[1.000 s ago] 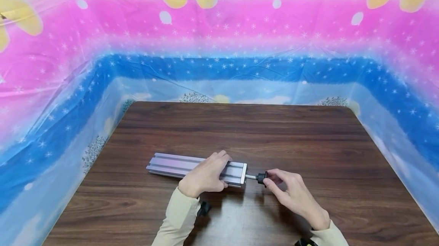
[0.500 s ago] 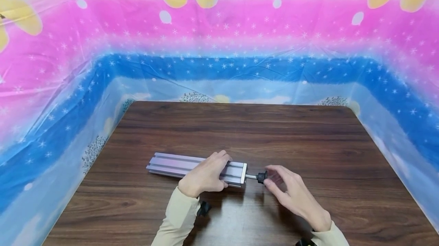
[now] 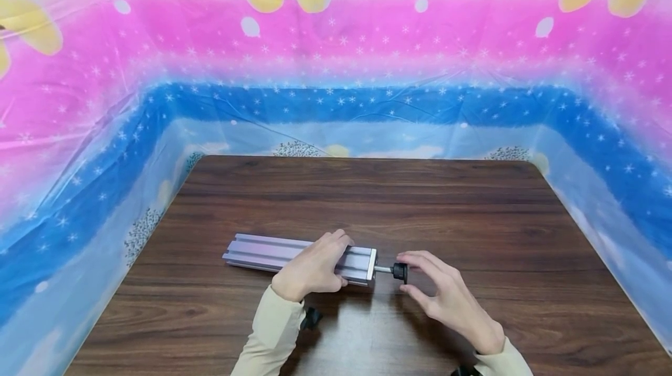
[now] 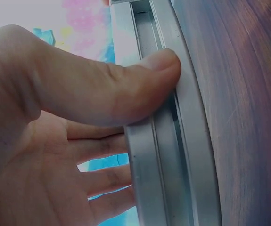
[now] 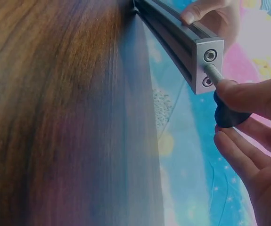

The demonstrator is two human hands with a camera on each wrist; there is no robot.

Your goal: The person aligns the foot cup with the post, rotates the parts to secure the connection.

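An aluminium extrusion profile lies slantwise on the table, with grooves along its sides. My left hand grips it near its right end, thumb along a groove and fingers on the opposite side. The end plate carries two socket-head screws. Between these screws a threaded rod sticks out, bearing a black levelling foot. My right hand surrounds this foot with thumb and fingers spread, small gaps showing in the head view. In the right wrist view the thumb partly covers the foot.
The brown wood-grain table extends around the work. A patterned pink and blue cloth hangs behind it and along both sides. Dark wrist-camera mounts sit by both sleeves.
My right thumb and fingers have let go of the foot and spread apart, the fingertips moving slightly left over it. My left hand and the profile stay in place.
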